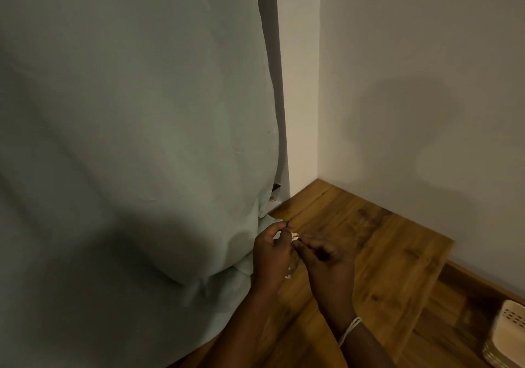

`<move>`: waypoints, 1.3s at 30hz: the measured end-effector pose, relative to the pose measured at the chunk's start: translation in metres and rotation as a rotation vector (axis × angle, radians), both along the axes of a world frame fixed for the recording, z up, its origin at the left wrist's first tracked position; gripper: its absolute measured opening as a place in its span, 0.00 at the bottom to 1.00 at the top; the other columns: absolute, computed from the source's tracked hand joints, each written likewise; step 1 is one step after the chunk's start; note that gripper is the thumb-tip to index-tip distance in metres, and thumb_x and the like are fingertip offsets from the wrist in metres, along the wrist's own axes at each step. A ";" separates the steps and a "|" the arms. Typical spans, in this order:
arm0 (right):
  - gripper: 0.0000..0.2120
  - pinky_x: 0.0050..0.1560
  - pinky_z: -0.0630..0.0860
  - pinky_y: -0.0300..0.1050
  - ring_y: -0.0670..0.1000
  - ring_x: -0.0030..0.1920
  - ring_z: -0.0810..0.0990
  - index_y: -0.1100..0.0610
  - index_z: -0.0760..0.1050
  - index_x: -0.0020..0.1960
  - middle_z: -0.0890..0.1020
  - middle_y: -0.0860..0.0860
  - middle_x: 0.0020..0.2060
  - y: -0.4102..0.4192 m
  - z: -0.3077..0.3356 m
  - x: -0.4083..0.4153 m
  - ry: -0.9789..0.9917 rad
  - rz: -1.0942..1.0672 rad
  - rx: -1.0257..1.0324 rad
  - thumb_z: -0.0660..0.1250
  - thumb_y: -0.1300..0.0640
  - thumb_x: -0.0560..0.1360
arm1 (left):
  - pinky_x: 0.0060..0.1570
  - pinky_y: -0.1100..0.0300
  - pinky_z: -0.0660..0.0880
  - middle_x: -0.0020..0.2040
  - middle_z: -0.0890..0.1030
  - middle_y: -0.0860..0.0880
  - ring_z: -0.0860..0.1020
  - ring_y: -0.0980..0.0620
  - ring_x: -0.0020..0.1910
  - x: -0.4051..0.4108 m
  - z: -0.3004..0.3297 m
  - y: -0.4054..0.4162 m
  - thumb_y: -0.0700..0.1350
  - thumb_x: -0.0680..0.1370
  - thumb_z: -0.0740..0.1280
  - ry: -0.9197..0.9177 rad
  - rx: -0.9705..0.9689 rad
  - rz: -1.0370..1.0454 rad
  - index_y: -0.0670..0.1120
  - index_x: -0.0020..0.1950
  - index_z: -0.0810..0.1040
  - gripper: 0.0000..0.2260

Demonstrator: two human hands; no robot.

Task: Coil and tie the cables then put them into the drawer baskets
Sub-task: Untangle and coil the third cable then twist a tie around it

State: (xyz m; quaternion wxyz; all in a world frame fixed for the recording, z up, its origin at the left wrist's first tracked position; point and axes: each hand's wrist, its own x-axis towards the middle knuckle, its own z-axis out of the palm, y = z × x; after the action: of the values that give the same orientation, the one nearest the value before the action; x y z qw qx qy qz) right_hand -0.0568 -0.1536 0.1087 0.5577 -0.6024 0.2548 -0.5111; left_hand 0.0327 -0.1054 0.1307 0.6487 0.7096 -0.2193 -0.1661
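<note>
The left hand (270, 254) and right hand (326, 257) pinch together a small pale cable bundle (295, 236) above the wooden table (397, 254), probably to tie it.

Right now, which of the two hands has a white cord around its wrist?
The right hand: a white cord loops around its wrist. The left hand, next to the curtain, has a bare wrist.

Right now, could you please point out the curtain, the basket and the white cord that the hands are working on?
curtain (127, 140): head view, middle of the hanging cloth.
basket (508, 336): head view, its slotted side wall at the lower right.
white cord (295, 236): head view, the small loops between the fingertips.
</note>
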 end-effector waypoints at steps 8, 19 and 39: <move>0.05 0.47 0.82 0.47 0.51 0.45 0.86 0.57 0.86 0.46 0.88 0.52 0.40 -0.005 0.003 -0.004 0.023 0.137 0.205 0.73 0.65 0.74 | 0.36 0.72 0.76 0.43 0.82 0.59 0.80 0.67 0.41 -0.004 0.000 0.004 0.42 0.81 0.64 -0.250 0.037 -0.054 0.49 0.51 0.81 0.07; 0.07 0.40 0.81 0.44 0.53 0.40 0.84 0.55 0.86 0.44 0.87 0.52 0.37 -0.009 0.002 -0.007 0.122 0.150 0.148 0.70 0.63 0.77 | 0.42 0.71 0.77 0.43 0.83 0.57 0.81 0.63 0.44 -0.001 -0.020 0.010 0.44 0.81 0.64 -0.453 0.061 -0.123 0.48 0.51 0.82 0.07; 0.08 0.46 0.83 0.58 0.57 0.43 0.85 0.57 0.85 0.48 0.87 0.54 0.41 -0.006 -0.018 -0.008 -0.006 0.097 0.094 0.69 0.66 0.77 | 0.35 0.68 0.76 0.37 0.83 0.55 0.80 0.60 0.35 0.006 -0.030 0.009 0.57 0.79 0.60 -0.715 0.114 -0.210 0.48 0.47 0.83 0.16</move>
State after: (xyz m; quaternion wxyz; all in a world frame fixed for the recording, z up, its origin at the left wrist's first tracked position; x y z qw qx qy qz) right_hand -0.0653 -0.1593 0.0909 0.6102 -0.5856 0.2475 -0.4728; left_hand 0.0387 -0.0963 0.1007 0.4701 0.7313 -0.4939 0.0148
